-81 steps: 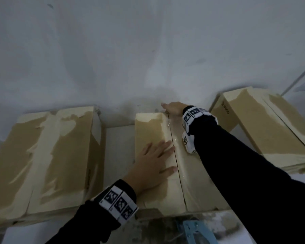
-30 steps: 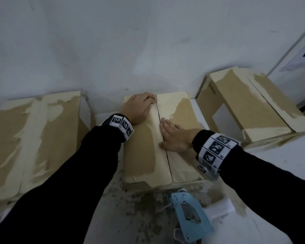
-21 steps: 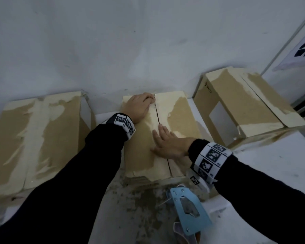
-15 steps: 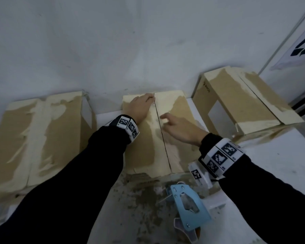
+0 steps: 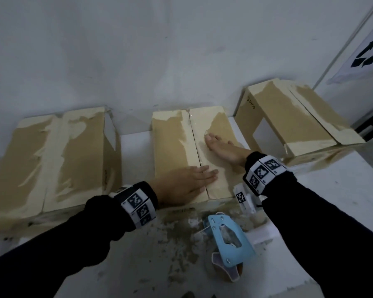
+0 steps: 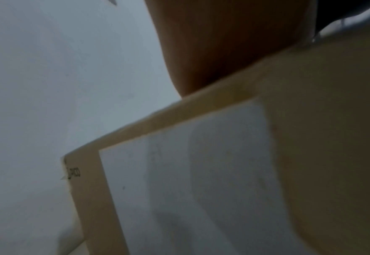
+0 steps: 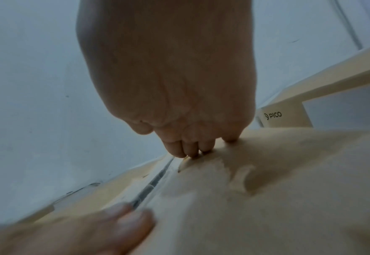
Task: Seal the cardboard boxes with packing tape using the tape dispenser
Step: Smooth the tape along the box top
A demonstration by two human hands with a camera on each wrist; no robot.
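The middle cardboard box (image 5: 172, 147) lies flat-topped on the table, its centre seam (image 5: 195, 145) covered with clear tape. My left hand (image 5: 185, 182) lies flat across the near end of the seam, fingers straight. My right hand (image 5: 219, 146) presses flat on the right flap beside the seam; its fingertips (image 7: 190, 150) touch the cardboard next to the seam gap (image 7: 157, 179). The blue tape dispenser (image 5: 227, 244) lies on the table in front of the box, held by neither hand. In the left wrist view only my palm (image 6: 223, 43) and the box's side (image 6: 321, 120) show.
A larger box (image 5: 58, 162) stands at the left and another, marked PICO (image 5: 289, 117), at the right against the white wall (image 5: 159, 50). The tabletop (image 5: 149, 254) in front is stained with torn tape residue.
My left hand has slid from the far end of the seam to the near end. My right hand has moved up the right flap and lies flat again.
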